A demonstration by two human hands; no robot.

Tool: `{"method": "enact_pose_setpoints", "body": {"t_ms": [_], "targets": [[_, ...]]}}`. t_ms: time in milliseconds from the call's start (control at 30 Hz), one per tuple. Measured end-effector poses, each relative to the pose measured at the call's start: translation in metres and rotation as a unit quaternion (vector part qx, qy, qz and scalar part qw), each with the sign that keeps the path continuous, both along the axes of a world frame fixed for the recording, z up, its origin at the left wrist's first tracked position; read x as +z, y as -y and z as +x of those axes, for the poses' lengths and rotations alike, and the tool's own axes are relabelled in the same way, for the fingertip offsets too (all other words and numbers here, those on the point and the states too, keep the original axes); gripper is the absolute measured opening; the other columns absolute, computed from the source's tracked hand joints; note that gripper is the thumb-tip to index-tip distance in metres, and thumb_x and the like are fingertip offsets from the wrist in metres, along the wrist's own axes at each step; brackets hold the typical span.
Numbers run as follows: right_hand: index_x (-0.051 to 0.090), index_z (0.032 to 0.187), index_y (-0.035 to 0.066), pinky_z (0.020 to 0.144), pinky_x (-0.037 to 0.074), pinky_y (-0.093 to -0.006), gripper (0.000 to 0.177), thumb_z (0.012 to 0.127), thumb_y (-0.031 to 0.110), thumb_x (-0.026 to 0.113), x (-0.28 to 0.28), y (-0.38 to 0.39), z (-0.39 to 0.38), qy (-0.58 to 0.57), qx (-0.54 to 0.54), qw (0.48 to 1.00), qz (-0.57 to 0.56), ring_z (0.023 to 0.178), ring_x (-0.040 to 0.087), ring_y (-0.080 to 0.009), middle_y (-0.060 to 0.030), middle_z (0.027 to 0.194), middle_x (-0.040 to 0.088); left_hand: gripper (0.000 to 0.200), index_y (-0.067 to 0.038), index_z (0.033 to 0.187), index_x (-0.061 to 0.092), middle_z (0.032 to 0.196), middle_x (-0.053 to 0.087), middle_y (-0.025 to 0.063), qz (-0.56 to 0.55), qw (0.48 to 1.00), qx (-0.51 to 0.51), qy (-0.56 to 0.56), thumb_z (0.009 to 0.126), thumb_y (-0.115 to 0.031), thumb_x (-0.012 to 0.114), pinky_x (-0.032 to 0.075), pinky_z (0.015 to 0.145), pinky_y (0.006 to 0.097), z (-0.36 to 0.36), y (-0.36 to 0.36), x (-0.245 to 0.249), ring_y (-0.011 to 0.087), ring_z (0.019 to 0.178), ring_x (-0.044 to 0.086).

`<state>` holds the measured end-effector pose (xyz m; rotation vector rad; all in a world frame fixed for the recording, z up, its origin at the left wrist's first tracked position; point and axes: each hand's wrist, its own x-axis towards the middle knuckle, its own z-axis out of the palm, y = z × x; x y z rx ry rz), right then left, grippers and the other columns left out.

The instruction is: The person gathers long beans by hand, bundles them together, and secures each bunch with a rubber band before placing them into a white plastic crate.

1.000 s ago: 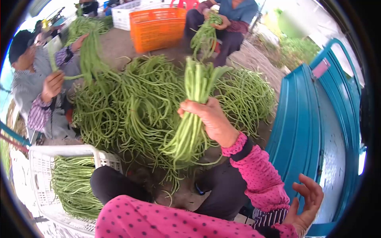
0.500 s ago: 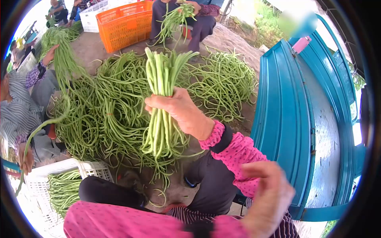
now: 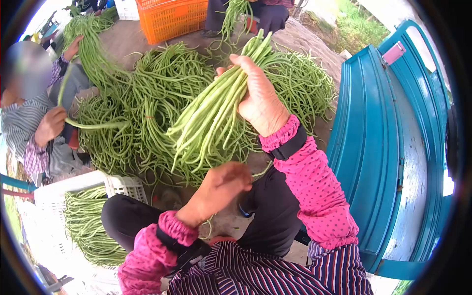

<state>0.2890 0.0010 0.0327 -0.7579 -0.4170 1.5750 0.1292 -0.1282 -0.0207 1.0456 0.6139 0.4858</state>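
The right grip [image 3: 262,101], a bare hand, is closed around the upper part of a bundle of yardlong beans [image 3: 209,115]; the gathered ends project above the thumb, and the long tails fan downward toward the wearer's left. The left grip [image 3: 214,191] is blurred, with fingers partly bent, just below the lower tails; whether it is fully relaxed or pinches something small cannot be told. As to progress, one handful is gathered and held aloft, and the white crate [image 3: 127,187] at lower left contains a layer of beans laid lengthwise [image 3: 92,226]. A reddish band [image 3: 150,117] marks one bunch within the heap; whether a band also encircles the held bundle cannot be seen. Much appears to be left: the broad heap of beans [image 3: 115,105] is mostly loose and tangled, spreading over the ground [image 3: 118,42] beneath and beyond the held bundle. Relative to the right grip, the bundle lies within the palm, its bulk extending below and to the left, above the left grip and apart from the crate. At the left, a co-worker's hand [image 3: 49,127] holds a single long bean [image 3: 96,126]; an orange crate [image 3: 172,22] stands beyond the heap, and a teal metal panel [image 3: 361,128] rises at the right
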Motion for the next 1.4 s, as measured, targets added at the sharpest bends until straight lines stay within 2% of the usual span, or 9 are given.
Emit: {"method": "enact_pose_setpoints", "body": {"t_ms": [133, 267, 500, 900, 1067, 1200, 1233, 1333, 1400], "targets": [[0.053, 0.095, 0.008, 0.078, 0.053, -0.0469, 0.025, 0.081, 0.021, 0.07, 0.002, -0.004, -0.01, -0.023, -0.024, 0.999, -0.004, 0.085, 0.061, -0.028, -0.015, 0.09, 0.061, 0.062, -0.004, 0.137, 0.039, 0.134, 0.049, 0.0088, -0.1, 0.991, 0.069, 0.05, 0.086, -0.03, 0.063, 0.035, 0.099, 0.0389, 0.014, -0.009, 0.01, 0.0209, 0.122, 0.049], [0.051, 0.098, 0.011, 0.075, 0.051, -0.0469, 0.028, 0.081, 0.023, 0.069, 0.008, -0.005, -0.017, -0.04, -0.027, 0.999, -0.015, 0.081, 0.059, -0.0267, -0.0134, 0.089, 0.061, 0.07, -0.006, 0.14, 0.035, 0.138, 0.044, 0.006, -0.158, 0.976, 0.084, 0.125, 0.078, -0.019, 0.061, 0.033, 0.101, 0.0393, 0.022, -0.02, 0.007, 0.0215, 0.124, 0.045], [0.046, 0.103, 0.01, 0.081, 0.051, -0.0522, 0.032, 0.082, 0.022, 0.068, 0.006, -0.015, -0.016, -0.083, -0.003, 0.996, -0.019, 0.089, 0.061, -0.032, -0.018, 0.099, 0.062, 0.064, -0.008, 0.136, 0.043, 0.128, 0.053, 0.0022, -0.235, 0.938, 0.051, 0.248, 0.073, -0.006, 0.055, 0.037, 0.098, 0.0379, 0.039, -0.026, -0.012, 0.0159, 0.112, 0.051], [0.049, 0.101, 0.009, 0.08, 0.052, -0.0529, 0.031, 0.081, 0.022, 0.069, 0.012, -0.013, -0.003, -0.06, -0.039, 0.997, -0.002, 0.086, 0.062, -0.0324, -0.0181, 0.096, 0.062, 0.05, -0.009, 0.126, 0.05, 0.111, 0.06, 0.0007, -0.242, 0.933, 0.072, 0.256, 0.076, -0.005, 0.056, 0.042, 0.093, 0.0381, 0.041, -0.024, -0.001, 0.0177, 0.1, 0.057], [0.057, 0.093, 0.006, 0.064, 0.052, -0.0395, 0.027, 0.076, 0.02, 0.073, 0.018, -0.006, -0.021, -0.033, -0.069, 0.997, 0.028, 0.066, 0.06, -0.0226, -0.0102, 0.077, 0.062, 0.044, -0.009, 0.124, 0.052, 0.118, 0.06, 0.0024, -0.241, 0.928, 0.064, 0.277, 0.081, -0.01, 0.06, 0.041, 0.096, 0.0412, 0.041, -0.026, -0.007, 0.0193, 0.106, 0.057], [0.061, 0.087, 0.004, 0.058, 0.049, -0.0299, 0.015, 0.076, 0.009, 0.07, 0.022, 0.002, -0.038, 0.003, -0.065, 0.993, 0.094, 0.065, 0.059, -0.0151, -0.0052, 0.074, 0.06, 0.047, -0.009, 0.131, 0.046, 0.122, 0.058, 0.004, -0.213, 0.934, 0.084, 0.274, 0.087, -0.017, 0.061, 0.042, 0.096, 0.0399, 0.044, -0.023, -0.006, 0.0197, 0.112, 0.054], [0.059, 0.092, 0.003, 0.065, 0.054, -0.0335, 0.018, 0.081, 0.013, 0.069, 0.02, 0.002, -0.039, 0.065, -0.049, 0.989, 0.127, 0.069, 0.062, -0.0173, -0.0083, 0.078, 0.062, 0.048, -0.009, 0.13, 0.047, 0.122, 0.058, 0.0041, -0.221, 0.936, 0.084, 0.261, 0.087, -0.021, 0.063, 0.041, 0.097, 0.0402, 0.043, -0.022, -0.008, 0.0201, 0.113, 0.054], [0.061, 0.087, 0.001, 0.058, 0.048, -0.0247, 0.013, 0.078, 0.007, 0.069, 0.024, 0.008, -0.057, 0.152, -0.07, 0.966, 0.199, 0.066, 0.058, -0.0106, -0.0036, 0.075, 0.061, 0.056, -0.009, 0.127, 0.05, 0.123, 0.059, 0.005, -0.224, 0.941, 0.089, 0.237, 0.082, -0.034, 0.072, 0.04, 0.101, 0.0416, 0.041, -0.019, -0.014, 0.0223, 0.116, 0.053], [0.061, 0.088, 0.001, 0.059, 0.047, -0.0241, 0.014, 0.076, 0.006, 0.067, 0.027, 0.019, -0.063, 0.27, -0.056, 0.941, 0.195, 0.066, 0.057, -0.008, -0.0022, 0.075, 0.061, 0.049, -0.006, 0.124, 0.054, 0.126, 0.058, 0.0076, -0.289, 0.908, 0.064, 0.297, 0.083, -0.026, 0.071, 0.043, 0.1, 0.0417, 0.04, -0.021, -0.02, 0.0237, 0.115, 0.055]]}}
